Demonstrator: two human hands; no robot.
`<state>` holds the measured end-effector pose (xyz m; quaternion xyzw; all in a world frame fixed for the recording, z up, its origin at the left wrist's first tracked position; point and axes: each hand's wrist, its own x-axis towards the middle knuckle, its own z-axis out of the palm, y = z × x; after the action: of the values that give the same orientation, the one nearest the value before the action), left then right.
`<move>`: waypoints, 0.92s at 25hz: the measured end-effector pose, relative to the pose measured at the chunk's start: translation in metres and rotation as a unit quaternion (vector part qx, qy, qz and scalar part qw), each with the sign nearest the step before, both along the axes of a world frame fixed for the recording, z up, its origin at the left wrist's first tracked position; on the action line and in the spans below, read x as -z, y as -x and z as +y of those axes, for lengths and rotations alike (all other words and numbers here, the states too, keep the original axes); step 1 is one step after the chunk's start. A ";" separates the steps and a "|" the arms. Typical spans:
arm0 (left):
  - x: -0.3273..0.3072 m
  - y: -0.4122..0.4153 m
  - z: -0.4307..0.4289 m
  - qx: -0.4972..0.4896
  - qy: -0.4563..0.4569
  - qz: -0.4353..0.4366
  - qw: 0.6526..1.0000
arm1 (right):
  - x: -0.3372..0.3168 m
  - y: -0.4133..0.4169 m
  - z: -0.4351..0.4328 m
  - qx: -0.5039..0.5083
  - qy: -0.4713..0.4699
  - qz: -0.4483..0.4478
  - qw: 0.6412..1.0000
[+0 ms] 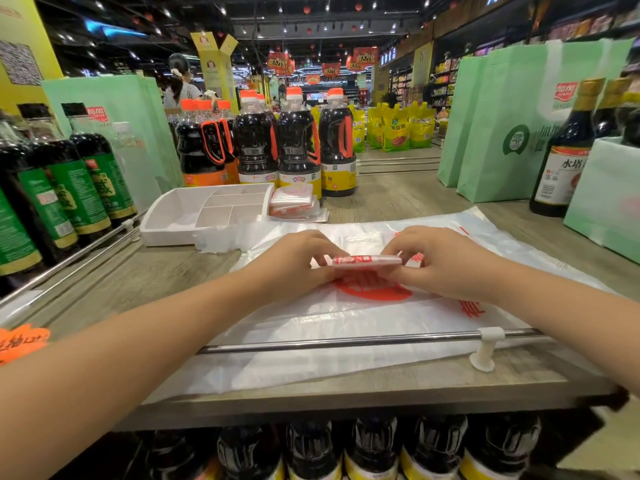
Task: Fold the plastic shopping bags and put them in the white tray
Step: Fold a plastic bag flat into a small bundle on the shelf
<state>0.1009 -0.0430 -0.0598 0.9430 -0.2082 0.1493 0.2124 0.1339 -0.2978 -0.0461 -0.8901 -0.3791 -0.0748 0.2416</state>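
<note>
A small folded plastic bag [367, 260], white with red print, is held just above the shelf at centre. My left hand [294, 261] pinches its left end and my right hand [446, 263] pinches its right end. Under both hands lies a large flat white plastic bag [363, 320] with a red logo, spread across the wooden shelf. The white tray [180, 216], with several compartments, stands at the back left. A small pile of folded bags [294, 204] lies just right of the tray, outside it.
Dark sauce bottles with orange caps [298, 147] stand behind the tray and green-labelled bottles [69, 188] line the left. Green tote bags [512, 126] and a tall bottle [568, 157] stand at right. A metal rail [346, 341] runs along the shelf's front edge.
</note>
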 end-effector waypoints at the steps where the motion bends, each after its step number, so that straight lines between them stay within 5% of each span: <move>1: 0.000 0.000 -0.001 -0.003 0.004 0.004 1.000 | 0.001 0.000 -0.001 0.002 0.010 0.000 1.000; 11: -0.002 -0.006 -0.008 -0.056 0.111 0.095 0.988 | 0.002 -0.013 0.009 0.111 0.010 0.064 0.992; 17: 0.002 -0.017 -0.015 -0.106 0.035 0.114 0.987 | 0.004 -0.019 0.016 0.143 0.069 0.072 0.985; 23: 0.006 -0.019 -0.011 -0.122 -0.037 0.043 0.991 | 0.005 -0.016 0.017 0.160 0.075 0.029 0.984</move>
<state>0.1195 -0.0537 -0.0662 0.9740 -0.0875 0.1256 0.1667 0.1497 -0.2808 -0.0513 -0.9568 -0.2288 -0.0580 0.1699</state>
